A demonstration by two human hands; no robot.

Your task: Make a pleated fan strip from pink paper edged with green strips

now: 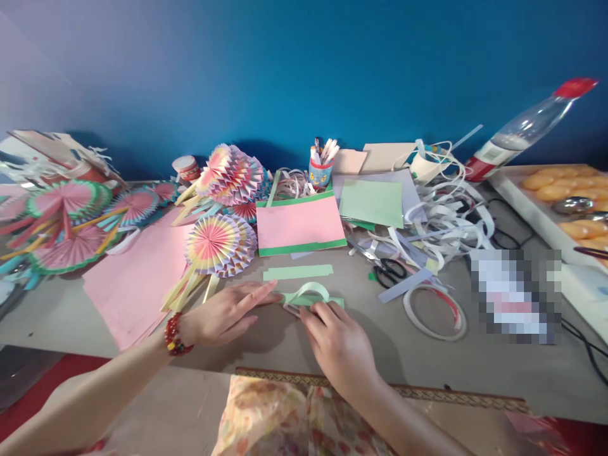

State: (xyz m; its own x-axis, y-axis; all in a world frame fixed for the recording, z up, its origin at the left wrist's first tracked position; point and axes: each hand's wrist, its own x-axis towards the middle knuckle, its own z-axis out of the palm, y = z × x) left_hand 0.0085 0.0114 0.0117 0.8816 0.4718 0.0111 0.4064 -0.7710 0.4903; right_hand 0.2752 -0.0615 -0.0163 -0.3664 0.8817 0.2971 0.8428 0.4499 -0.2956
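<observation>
A pale green paper strip [336, 302] lies flat on the table in front of me. Above it arches a narrow curled strip [311, 289], pale green to whitish. My left hand [228, 316], wearing a red bead bracelet [174, 335], rests with fingers stretched out at the green strip's left end. Bent over the strip from the right, my right hand [339, 342] has its fingers pressed together at the curl's lower end; the fingertips are partly hidden. Just beyond lies a second green strip [298, 272]. Farther back is a pink sheet with green borders [300, 225].
Folded paper rosettes [216, 244] and pink sheets [137, 278] spread to the left. On the right are black-handled scissors [389, 272], a tape roll [407, 310], tangled white strips [446, 221] and a leaning bottle [522, 130]. A pen cup [320, 172] stands by the wall.
</observation>
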